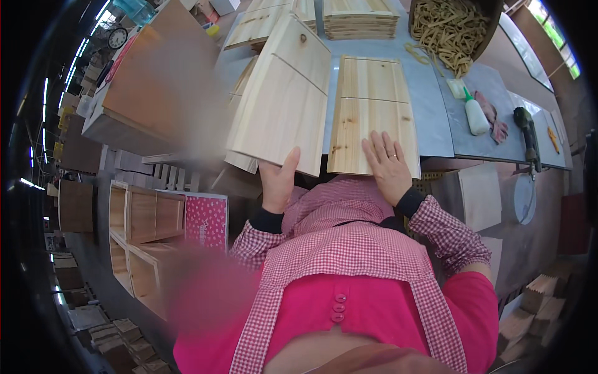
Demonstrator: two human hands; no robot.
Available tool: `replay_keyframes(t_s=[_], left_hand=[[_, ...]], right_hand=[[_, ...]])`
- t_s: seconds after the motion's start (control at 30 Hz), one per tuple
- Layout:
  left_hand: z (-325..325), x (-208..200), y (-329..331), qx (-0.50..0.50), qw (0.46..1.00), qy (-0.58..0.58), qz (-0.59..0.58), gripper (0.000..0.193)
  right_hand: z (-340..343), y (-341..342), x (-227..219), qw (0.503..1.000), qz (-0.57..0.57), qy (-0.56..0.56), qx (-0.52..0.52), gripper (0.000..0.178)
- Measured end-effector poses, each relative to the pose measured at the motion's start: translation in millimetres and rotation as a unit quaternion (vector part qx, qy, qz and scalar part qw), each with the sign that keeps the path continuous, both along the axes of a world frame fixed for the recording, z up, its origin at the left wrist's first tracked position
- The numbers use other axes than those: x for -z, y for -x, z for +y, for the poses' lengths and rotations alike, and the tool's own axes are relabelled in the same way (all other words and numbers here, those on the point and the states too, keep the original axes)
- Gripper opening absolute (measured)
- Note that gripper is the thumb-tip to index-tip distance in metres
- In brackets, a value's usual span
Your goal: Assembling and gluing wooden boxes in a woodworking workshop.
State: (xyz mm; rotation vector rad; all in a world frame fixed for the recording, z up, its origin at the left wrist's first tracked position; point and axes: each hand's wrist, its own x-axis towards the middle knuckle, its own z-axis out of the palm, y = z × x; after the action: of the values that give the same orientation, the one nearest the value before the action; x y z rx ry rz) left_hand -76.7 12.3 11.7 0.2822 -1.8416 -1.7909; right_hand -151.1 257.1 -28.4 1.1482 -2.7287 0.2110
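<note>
My left hand grips the near edge of a pale wooden board, thumb on its face and the other fingers hidden beneath. This board is tilted up off the table and has one thin groove across it and a dark knot near its far end. My right hand lies flat, fingers spread, on the near right corner of a second grooved wooden board. That one rests flat on the table, its near end close to the table's front edge. Other boards show partly under and behind the tilted one.
Stacked boards stand at the back of the grey-blue table. A box of tan strips spills at the back right. A green-tipped bottle, pink glove and dark power tool lie right. A brown cabinet borders the left.
</note>
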Motion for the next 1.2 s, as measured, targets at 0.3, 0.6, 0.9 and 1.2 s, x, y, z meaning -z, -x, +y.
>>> replay_keyframes(t_s=[0.3,0.6,0.9,1.2], left_hand=[[25.2,-5.7,25.1,0.005,0.994,0.103,-0.033,0.022],[53.7,-9.5,34.1,0.023,0.977,0.206,-0.058,0.019],[51.0,-6.2,36.5,0.020,0.952,0.277,-0.125,0.025],[58.4,-2.8,36.9,0.037,0.990,0.104,-0.086,0.033]], right_hand=[[2.1,3.0,1.2,1.000,-0.019,0.008,0.003,0.065],[2.5,5.1,2.2,0.999,-0.031,0.035,0.015,0.065],[11.4,11.9,0.1,0.992,-0.038,0.114,-0.023,0.061],[214.3,-18.8,-6.3,0.903,0.013,-0.049,0.427,0.053]])
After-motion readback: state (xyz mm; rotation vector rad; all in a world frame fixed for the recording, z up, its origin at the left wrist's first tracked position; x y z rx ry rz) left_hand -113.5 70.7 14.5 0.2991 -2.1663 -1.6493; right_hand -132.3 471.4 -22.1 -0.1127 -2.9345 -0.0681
